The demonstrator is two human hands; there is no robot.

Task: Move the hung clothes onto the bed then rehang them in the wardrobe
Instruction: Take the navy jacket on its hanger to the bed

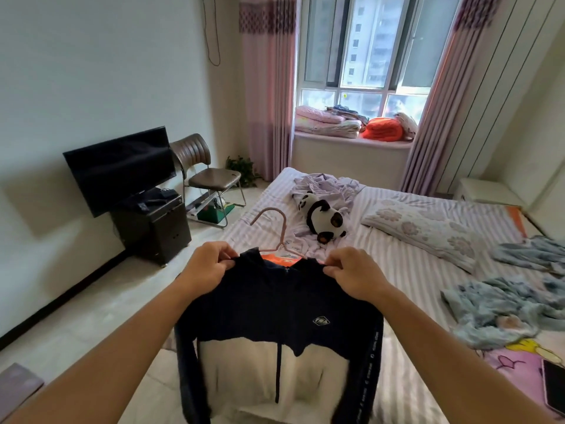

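A: What are the hands doing?

B: Both are pinching the jacket [275,304] at the collar. The left hand [208,264] has the fabric at the left shoulder, the right hand [351,270] at the right shoulder, fingers curled on the cloth. The jacket hangs between them, zip front facing the person, dark on top and pale below.

A: Why grip it there?

B: I'd say to spread the shoulders. A pink hanger [276,234] rises from the neck opening, hook up and tilted away, so holding both shoulder points keeps the garment square on it. Whether the jacket is going on or coming off the hanger, I can't tell.

A: Where is it relative to the bed?

B: Held in the air over the bed's [406,270] near left corner, lower hem dropping out of view. It doesn't seem to rest on the mattress, though the bottom is hidden.

A: Anything else lying there?

B: Blue clothes [495,310] are heaped near the right edge, probably pieces already moved over. A lilac garment [324,185] is crumpled towards the far end with a panda toy [321,218] just beside it, and a pillow [419,228] lies between those and the blue heap. A phone [555,384] sits at the near right edge.

A: And the wardrobe?

B: Not in view, so the rehanging looks to be ahead.
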